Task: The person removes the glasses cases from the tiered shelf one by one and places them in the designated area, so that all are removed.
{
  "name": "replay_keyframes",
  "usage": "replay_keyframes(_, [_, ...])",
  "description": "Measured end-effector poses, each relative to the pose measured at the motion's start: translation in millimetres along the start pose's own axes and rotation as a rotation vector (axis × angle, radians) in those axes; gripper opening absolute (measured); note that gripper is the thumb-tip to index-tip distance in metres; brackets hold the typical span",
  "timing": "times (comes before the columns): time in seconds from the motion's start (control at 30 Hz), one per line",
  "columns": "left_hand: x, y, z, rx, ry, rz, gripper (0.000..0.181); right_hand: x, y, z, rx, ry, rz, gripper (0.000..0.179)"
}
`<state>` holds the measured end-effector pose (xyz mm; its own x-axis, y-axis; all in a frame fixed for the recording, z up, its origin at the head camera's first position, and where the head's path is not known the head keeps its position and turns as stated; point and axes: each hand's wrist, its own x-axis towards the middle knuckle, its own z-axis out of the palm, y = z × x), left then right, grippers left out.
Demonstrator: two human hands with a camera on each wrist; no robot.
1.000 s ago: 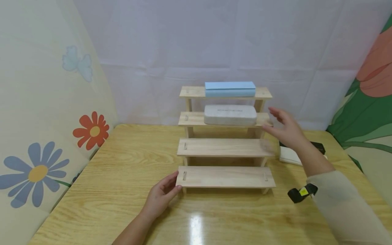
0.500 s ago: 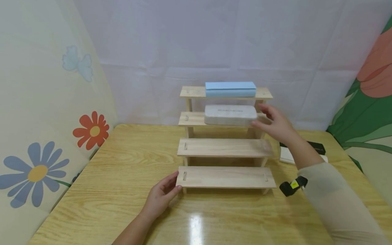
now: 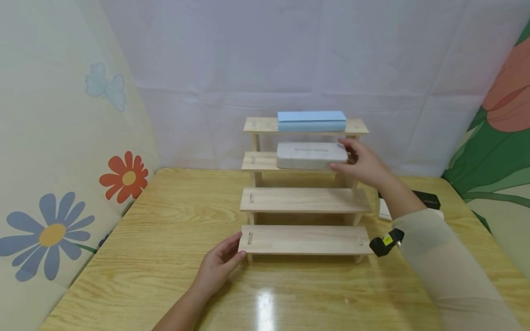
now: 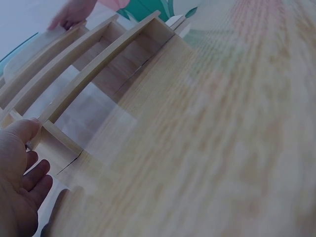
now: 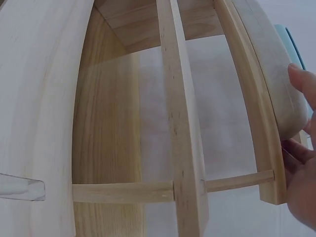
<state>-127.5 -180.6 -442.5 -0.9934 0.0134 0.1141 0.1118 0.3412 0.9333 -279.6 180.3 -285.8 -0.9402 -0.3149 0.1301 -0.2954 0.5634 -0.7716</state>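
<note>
Extends the right arm (image 3: 443, 257), sleeved to the lower forearm, to the right end of the second shelf from the top (image 3: 260, 160), curving the right hand (image 3: 366, 168) into a pinch just inside that edge, with the thumb in front. Slants the bare left forearm (image 3: 182, 305) up and rightward, gripping the left edge of the bottom shelf (image 3: 304, 239) with the left hand (image 3: 215, 267), thumb at the front corner, a fingertip farther back (remaining fingers loosely bent, going by the left wrist view).
</note>
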Motion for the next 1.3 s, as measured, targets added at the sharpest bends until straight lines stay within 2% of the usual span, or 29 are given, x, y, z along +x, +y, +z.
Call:
replay_keyframes(0.53, [0.9, 1.0, -1.0, -0.011, -0.012, 0.0, 0.048, 18.4, -8, 6, -0.102, 0.001, 0.025, 0.078])
replay_keyframes(0.77, [0.6, 0.8, -1.7, -0.01, -0.023, -0.018, 0.048, 22.5, -12, 10, -0.135, -0.011, 0.082, 0.081])
replay_keyframes(1.3, [-0.2, 0.8, -0.8, -0.009, -0.015, -0.024, 0.048, 25.8, -14, 16, -0.177, -0.012, 0.063, 0.085])
